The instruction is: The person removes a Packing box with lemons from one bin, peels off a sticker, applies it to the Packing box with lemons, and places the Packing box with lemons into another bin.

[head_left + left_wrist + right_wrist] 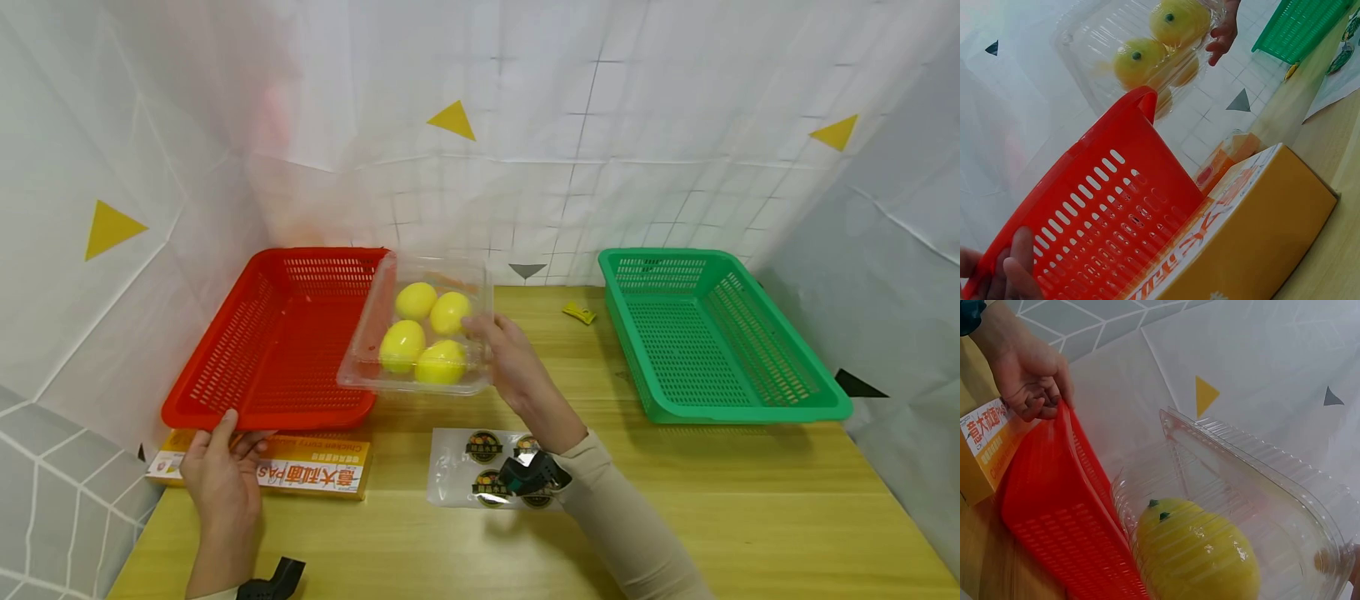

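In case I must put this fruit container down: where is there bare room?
Widest: table between right sleeve and green basket, itself bare inside. Narrower: between candy and sticker sheet, partly behind the right hand. Crowded: the left, where pasta box, red basket and left hand cluster.

Beige sleeves (633, 527); black angular wrist cameras (272, 582); bare hands (225, 475).
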Available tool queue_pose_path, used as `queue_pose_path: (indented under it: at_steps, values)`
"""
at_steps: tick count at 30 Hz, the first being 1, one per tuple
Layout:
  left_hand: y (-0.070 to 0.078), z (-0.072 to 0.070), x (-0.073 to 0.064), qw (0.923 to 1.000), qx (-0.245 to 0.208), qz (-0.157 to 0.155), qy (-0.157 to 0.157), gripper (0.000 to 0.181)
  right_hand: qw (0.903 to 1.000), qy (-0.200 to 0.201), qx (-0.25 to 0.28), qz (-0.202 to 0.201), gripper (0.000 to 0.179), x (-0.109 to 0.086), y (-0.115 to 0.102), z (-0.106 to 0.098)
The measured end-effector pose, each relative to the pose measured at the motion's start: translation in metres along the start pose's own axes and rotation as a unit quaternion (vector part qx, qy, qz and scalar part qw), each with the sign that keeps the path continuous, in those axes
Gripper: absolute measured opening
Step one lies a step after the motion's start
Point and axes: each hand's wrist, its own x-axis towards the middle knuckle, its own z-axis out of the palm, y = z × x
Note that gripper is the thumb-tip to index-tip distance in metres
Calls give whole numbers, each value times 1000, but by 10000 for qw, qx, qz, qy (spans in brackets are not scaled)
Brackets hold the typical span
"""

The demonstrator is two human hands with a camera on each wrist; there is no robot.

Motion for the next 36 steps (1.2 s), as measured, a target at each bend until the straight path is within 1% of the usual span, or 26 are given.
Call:
queue_pose_path:
  at_steps: [5, 10, 15, 22, 28, 36]
  values:
    - [1, -1, 1, 10000, -41, 1, 19, 44, 9999, 73, -100, 27, 56, -1, 1, -5]
    - [1, -2, 1, 10000, -37, -35, 15, 48, 9996, 190, -174, 111, 56, -1, 1, -9]
    - [0, -2, 0, 10000, -7, -38, -32, 49, 9996, 179, -192, 130, 63, -1, 0, -12]
    - [-2, 0, -2, 10000, 61, -4, -49, 52, 9995, 241, -168, 148, 59, -3, -1, -15]
    - [0, 1, -1, 10000, 85, -3, 6, 48, 9996, 175, -192, 144, 66, -3, -1, -17]
    - [1, 0, -1, 9997, 227, -28, 40, 55, 9995, 183, -172, 188, 67, -4, 0, -19]
